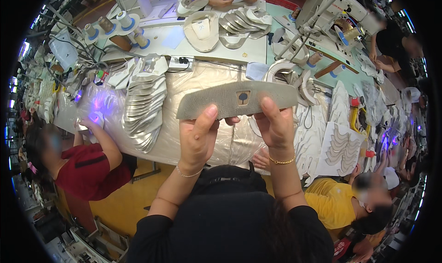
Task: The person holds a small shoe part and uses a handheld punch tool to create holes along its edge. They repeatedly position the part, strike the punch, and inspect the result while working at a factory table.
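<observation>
My left hand [198, 136] and my right hand [278, 129] hold up a long, curved grey leather-like panel [209, 97] over the table. Both thumbs press on its front face, while most of the fingers are hidden behind it. A small tan badge [243, 98] with a dark tree-like mark sits right of the panel's middle. Just below my right hand, another person's hand [261, 160] rests at the table edge.
Overlapping curved pieces [145, 106] lie left on the plastic-covered table [193, 74]. White cut parts [340, 148] spread to the right. Thread spools [124, 21] and a sewing machine [322, 12] stand at the back. People in red [90, 168] and yellow [331, 201] flank me.
</observation>
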Motion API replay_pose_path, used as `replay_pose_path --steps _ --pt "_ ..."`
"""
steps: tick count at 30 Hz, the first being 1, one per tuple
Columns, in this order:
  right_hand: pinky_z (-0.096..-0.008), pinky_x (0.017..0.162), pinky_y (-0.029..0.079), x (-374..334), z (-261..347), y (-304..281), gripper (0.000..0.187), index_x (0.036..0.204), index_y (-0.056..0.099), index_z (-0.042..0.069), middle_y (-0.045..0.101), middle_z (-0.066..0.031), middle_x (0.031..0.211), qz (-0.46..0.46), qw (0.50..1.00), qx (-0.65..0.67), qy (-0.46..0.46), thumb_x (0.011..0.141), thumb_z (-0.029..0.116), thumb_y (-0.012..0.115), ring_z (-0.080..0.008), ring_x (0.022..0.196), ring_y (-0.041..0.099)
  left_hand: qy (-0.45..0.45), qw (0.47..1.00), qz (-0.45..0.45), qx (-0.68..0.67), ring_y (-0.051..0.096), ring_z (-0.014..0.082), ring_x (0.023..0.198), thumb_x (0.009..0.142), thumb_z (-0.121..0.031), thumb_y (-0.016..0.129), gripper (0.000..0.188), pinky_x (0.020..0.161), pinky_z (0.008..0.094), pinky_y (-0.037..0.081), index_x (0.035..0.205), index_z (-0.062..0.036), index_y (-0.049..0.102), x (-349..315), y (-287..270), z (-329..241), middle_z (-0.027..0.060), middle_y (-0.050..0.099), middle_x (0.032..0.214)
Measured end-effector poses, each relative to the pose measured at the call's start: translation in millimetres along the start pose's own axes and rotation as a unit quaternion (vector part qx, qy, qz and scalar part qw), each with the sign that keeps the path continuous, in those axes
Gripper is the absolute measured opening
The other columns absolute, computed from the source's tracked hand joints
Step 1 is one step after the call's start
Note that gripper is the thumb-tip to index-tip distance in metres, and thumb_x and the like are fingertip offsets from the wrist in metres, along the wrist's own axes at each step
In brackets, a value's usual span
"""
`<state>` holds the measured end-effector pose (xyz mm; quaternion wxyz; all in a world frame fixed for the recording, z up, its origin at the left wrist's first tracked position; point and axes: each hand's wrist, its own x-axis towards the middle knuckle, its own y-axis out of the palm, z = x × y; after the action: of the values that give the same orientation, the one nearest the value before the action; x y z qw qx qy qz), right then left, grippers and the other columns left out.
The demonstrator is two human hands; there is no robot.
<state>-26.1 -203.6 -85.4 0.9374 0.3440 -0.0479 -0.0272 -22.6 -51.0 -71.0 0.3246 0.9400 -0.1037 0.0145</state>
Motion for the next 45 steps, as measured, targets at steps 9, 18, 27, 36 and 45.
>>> replay_pose_path --steps 9,18,27,36,45 --pt "-0.0263 0.06 0.048 6.1 10.2 23.0 0.02 0.103 0.056 0.0 0.062 -0.0066 0.086 -0.029 0.999 0.021 -0.012 0.087 0.011 0.061 -0.0138 0.072 0.058 -0.01 0.999 -0.043 -0.014 0.057 0.0184 0.1 0.092 -0.014 0.055 0.027 0.092 0.033 0.043 0.113 0.0017 0.053 13.3 18.0 0.7 0.0097 0.061 0.107" --pt "-0.0244 0.056 0.046 7.1 12.3 10.1 0.018 0.101 0.058 0.0 0.064 -0.0101 0.089 -0.032 0.986 0.14 0.08 0.087 0.011 0.059 -0.014 0.067 0.058 -0.047 0.99 -0.006 -0.13 0.057 0.019 0.104 0.093 -0.016 0.053 0.027 0.094 0.0342 0.042 0.112 0.0023 0.055 18.8 19.6 10.8 0.0105 0.062 0.109" --pt "-0.0233 0.056 0.046 6.2 8.5 5.4 0.021 0.104 0.058 0.001 0.065 -0.0091 0.092 -0.04 0.986 0.138 0.083 0.087 0.014 0.058 -0.0122 0.07 0.058 -0.08 0.985 -0.011 -0.149 0.057 0.0175 0.1 0.092 -0.017 0.054 0.025 0.091 0.034 0.042 0.11 0.0008 0.056 17.6 22.5 14.3 0.0081 0.062 0.106" --pt "-0.0231 0.063 0.049 11.6 -41.4 -91.4 0.016 0.098 0.059 -0.001 0.063 -0.0049 0.081 -0.032 0.967 -0.164 0.192 0.088 0.012 0.061 -0.0106 0.066 0.059 -0.176 0.976 -0.121 0.034 0.058 0.0162 0.08 0.089 -0.015 0.059 0.021 0.072 0.0313 0.046 0.103 -0.0002 0.059 37.6 -85.5 92.9 0.0071 0.063 0.089" --pt "-0.0222 0.063 0.052 13.9 -124.0 -157.5 0.018 0.099 0.059 0.0 0.064 -0.0057 0.086 -0.147 0.927 -0.165 0.302 0.088 0.014 0.062 -0.0133 0.075 0.065 -0.394 0.893 -0.21 0.043 0.057 0.0157 0.079 0.093 -0.043 0.05 0.047 0.064 0.0263 0.042 0.117 -0.0019 0.052 -14.0 -164.3 171.5 0.0096 0.06 0.099"
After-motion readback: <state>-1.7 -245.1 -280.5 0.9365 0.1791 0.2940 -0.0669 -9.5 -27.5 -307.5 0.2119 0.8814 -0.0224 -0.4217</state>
